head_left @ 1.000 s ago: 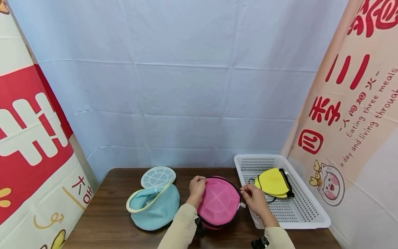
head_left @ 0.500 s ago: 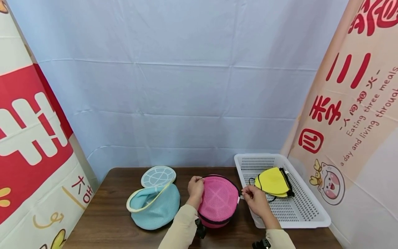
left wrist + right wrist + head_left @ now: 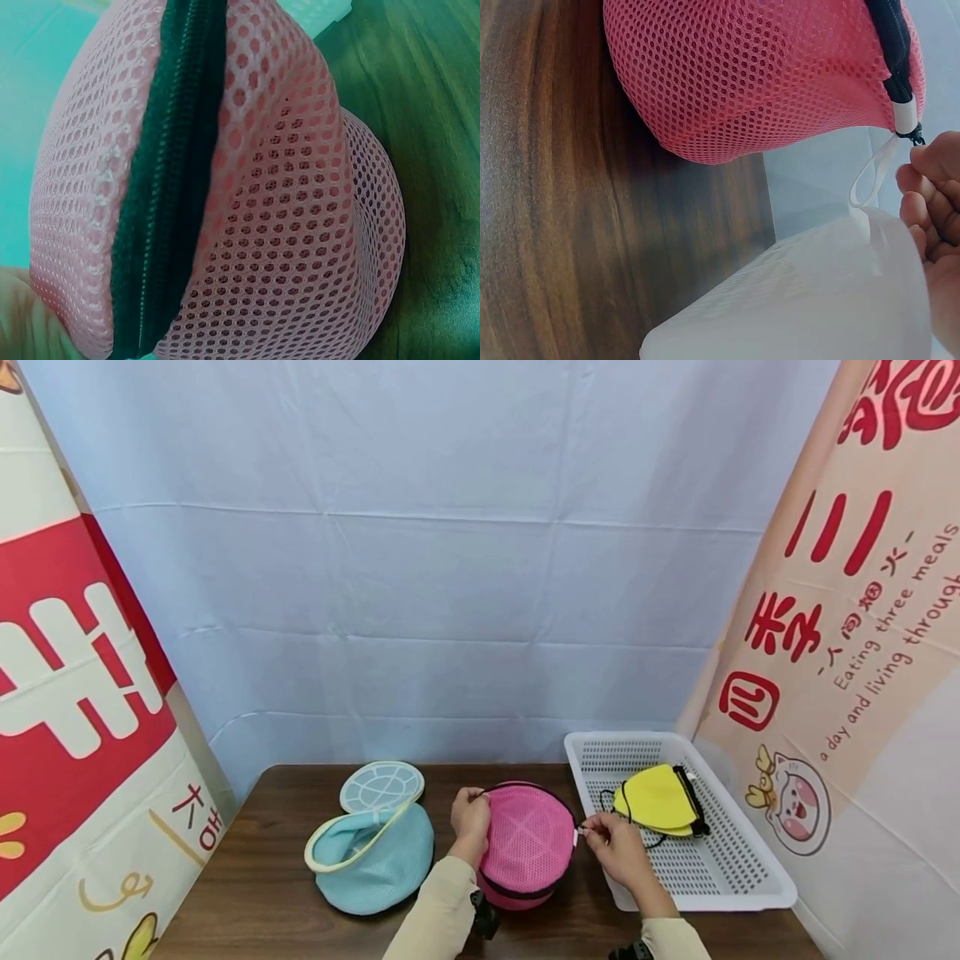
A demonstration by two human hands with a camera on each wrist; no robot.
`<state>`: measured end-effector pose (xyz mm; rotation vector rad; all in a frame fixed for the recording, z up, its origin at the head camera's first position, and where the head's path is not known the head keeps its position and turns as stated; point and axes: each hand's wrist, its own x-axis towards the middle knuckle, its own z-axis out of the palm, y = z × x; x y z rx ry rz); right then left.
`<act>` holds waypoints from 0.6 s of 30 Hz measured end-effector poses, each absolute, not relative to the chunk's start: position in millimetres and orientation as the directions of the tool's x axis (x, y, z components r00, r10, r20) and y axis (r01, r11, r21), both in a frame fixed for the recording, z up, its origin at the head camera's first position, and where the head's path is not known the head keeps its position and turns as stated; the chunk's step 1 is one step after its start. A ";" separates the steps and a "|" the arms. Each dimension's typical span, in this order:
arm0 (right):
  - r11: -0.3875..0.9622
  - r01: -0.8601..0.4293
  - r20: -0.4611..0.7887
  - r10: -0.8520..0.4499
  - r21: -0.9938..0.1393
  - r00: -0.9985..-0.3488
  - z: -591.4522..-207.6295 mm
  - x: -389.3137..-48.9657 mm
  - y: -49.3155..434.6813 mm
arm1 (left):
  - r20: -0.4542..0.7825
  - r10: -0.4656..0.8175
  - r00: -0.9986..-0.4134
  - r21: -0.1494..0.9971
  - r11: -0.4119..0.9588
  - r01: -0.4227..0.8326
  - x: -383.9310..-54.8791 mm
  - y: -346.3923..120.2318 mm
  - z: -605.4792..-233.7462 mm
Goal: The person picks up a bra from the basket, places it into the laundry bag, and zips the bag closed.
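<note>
A pink mesh laundry bag (image 3: 527, 839), round with a black zipper (image 3: 169, 180) round its top edge, stands on the table between my two hands. My left hand (image 3: 471, 820) grips the bag's far left edge; in the left wrist view only some fingers (image 3: 28, 322) show at the lower left. At the bag's right edge, my right hand (image 3: 621, 850) pinches the zipper pull (image 3: 913, 138) between thumb and fingertips. Beside the pull are the zipper's white end piece (image 3: 905, 115) and a thin white loop (image 3: 866, 184). The zipper looks shut along the part visible in the left wrist view.
Left of the pink bag stands an open blue mesh bag (image 3: 378, 868), its pale round lid (image 3: 381, 787) tipped back. On the right a white plastic basket (image 3: 738, 852) holds a yellow pouch (image 3: 658, 799) with black cords. The brown tabletop (image 3: 247, 868) ends at a hanging cloth.
My left hand has shifted slightly left, and the pink bag has tilted so more of its near side shows. My right hand stays at the zipper pull, nearly in place.
</note>
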<state>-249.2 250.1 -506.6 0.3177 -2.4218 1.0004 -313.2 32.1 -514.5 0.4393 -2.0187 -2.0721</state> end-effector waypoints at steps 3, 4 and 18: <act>0.703 -0.400 0.545 -0.022 -0.587 -0.838 -508.1 -248.9 250.7 | -0.075 -0.323 -0.944 0.997 -0.023 -0.071 -311.5 28.8 -513.4; 0.704 -0.400 0.550 -0.016 -0.587 -0.835 -508.8 -248.9 251.6 | -0.078 -0.307 -0.948 0.997 -0.015 -0.077 -311.2 27.8 -512.7; 0.744 -0.343 0.528 0.015 -0.573 -0.849 -510.4 -243.4 253.2 | -0.098 -0.182 -0.978 0.991 0.071 -0.112 -306.9 16.5 -509.1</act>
